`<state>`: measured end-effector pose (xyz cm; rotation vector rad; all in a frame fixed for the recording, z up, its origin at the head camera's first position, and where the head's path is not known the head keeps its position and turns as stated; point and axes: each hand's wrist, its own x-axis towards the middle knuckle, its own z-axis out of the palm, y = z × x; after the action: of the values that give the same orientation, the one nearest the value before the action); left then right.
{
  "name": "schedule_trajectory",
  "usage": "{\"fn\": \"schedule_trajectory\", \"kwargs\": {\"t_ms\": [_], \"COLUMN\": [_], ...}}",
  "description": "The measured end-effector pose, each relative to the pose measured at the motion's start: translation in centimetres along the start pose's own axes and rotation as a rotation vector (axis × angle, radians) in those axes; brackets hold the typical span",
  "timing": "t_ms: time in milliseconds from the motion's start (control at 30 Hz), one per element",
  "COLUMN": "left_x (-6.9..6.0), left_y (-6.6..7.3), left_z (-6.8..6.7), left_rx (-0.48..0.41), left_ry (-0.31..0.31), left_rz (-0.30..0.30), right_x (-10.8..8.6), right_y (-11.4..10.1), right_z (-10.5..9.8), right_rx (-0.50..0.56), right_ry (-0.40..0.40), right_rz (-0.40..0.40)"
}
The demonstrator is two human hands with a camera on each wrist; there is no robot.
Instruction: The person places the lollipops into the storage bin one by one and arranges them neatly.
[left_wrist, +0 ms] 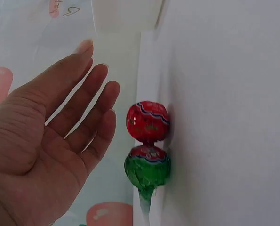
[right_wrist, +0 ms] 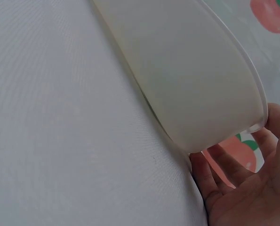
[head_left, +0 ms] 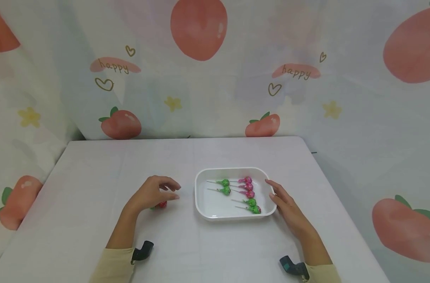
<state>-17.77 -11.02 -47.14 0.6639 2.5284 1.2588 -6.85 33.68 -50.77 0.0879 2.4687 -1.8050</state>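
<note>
My left hand (head_left: 152,193) hovers beside two lollipops on the table, fingers loosely bent and apart, holding nothing. In the left wrist view a red lollipop (left_wrist: 148,121) lies against a green lollipop (left_wrist: 148,167), to the right of that hand; from the head they are mostly hidden under it. A white tray (head_left: 215,212) stands to the right of centre. Inside it lie green lollipops (head_left: 224,190) and pink lollipops (head_left: 249,194), sticks pointing left. At the tray's right end my right hand (head_left: 290,210) holds the rim, with fingers against the outer wall in the right wrist view.
A white cloth covers the table (head_left: 172,243). Behind it and along the sides hangs a curtain (head_left: 215,98) printed with peaches, hearts and the word "happy". Dark wrist devices (head_left: 143,250) sit at both sleeve cuffs.
</note>
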Motion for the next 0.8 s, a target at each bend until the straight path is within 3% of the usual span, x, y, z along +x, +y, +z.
{"fn": "schedule_trajectory", "kwargs": {"t_ms": [333, 533, 800], "left_x": [-1.7, -2.4, -2.8], "left_y": [-2.4, -2.8, -3.6], "left_z": [-1.1, -1.3, -1.2], "left_rx": [-0.028, -0.025, 0.021], "left_ry": [-0.009, -0.018, 0.021], "left_rz": [-0.054, -0.059, -0.097], "right_x": [0.0, 0.1, 0.2], "right_y": [0.1, 0.3, 0.5], "right_z": [0.0, -0.2, -0.1], "right_rx": [0.003, -0.003, -0.004], "right_ry": [-0.002, -0.006, 0.003], "right_rz": [0.0, 0.003, 0.001]}}
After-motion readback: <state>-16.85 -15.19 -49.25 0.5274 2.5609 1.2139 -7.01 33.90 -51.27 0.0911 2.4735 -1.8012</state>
